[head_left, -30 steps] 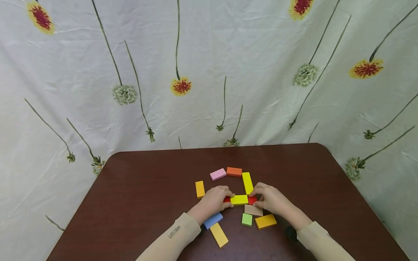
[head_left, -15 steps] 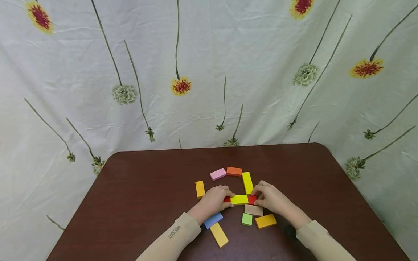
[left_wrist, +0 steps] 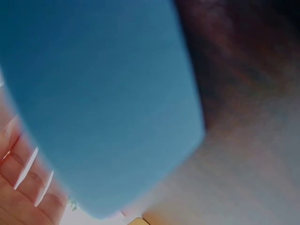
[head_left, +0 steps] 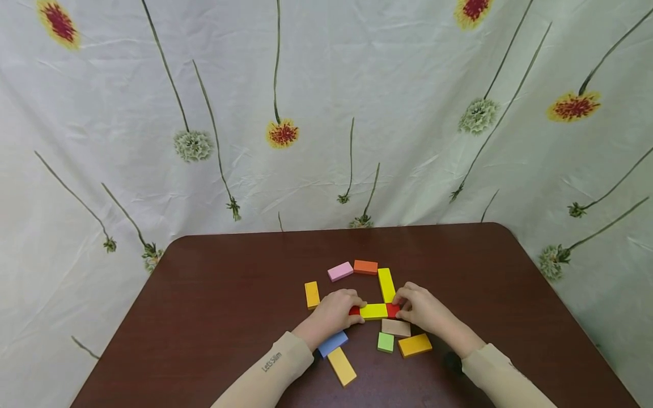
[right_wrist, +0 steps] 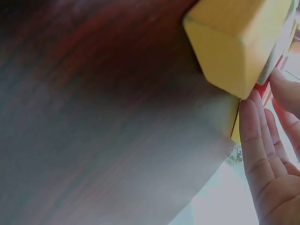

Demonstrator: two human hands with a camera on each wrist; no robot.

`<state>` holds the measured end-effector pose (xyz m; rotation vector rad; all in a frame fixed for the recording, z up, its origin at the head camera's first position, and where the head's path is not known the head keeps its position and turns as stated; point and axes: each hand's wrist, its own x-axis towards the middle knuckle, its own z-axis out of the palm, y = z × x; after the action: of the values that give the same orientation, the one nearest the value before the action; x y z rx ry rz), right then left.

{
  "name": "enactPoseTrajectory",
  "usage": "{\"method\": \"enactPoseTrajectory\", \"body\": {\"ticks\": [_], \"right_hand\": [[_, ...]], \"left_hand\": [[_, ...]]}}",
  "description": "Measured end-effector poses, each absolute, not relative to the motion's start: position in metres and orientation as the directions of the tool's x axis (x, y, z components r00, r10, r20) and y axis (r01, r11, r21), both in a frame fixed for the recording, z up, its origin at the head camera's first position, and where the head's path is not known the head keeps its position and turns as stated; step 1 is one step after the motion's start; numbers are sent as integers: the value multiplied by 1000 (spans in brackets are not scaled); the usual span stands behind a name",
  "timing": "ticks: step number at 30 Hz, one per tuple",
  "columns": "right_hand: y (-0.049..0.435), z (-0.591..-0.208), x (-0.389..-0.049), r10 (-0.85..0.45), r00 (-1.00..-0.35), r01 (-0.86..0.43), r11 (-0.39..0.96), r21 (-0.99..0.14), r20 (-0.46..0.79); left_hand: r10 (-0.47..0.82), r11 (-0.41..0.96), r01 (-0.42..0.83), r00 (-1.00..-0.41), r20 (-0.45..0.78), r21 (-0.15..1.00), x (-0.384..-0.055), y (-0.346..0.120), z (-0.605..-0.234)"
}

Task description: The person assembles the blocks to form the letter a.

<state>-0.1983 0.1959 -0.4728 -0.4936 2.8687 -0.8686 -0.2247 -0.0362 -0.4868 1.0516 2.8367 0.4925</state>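
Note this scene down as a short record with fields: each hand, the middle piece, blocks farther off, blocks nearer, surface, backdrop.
Left hand: pinches the left red block
Right hand: pinches the right red block
Middle piece: bright yellow block, lying between the red blocks
Farther off: pink block, orange block, second yellow block, left amber block
Nearer: beige block, green block, right amber block, blue block, pale amber block
Surface: dark reddish-brown table
Backdrop: white flower-patterned cloth

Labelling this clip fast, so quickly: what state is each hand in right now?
Left hand: closed, pinching the left red block.
Right hand: closed, pinching the right red block, across the yellow block.
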Motion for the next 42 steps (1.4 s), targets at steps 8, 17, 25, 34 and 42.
{"method": "enactPoseTrajectory", "body": {"ticks": [8,17,25,34,42], "right_hand": [[195,-469,-193,-296,-955,-241,808,-538,-17],[197,-465,-175,-313,-948,-239,827,-509,-64],[194,-468,-169,-256,-959,-165,853,-495,-121],[198,-471,-163,-329,-939,-226,808,-545,-99],[198,-476,-157,-326,-938,-210,802,-559,-116]], "left_hand": [[652,709,632,-756,52,313,-225,-36,-486],[653,705,635,-755,59,316,-225,-36,-487],[650,707,628,-758,52,325,-226,-36,-488],[644,714,619,-764,39,328,-226,-35,-488],[649,705,625,-759,51,336,-225,-37,-489]]}}
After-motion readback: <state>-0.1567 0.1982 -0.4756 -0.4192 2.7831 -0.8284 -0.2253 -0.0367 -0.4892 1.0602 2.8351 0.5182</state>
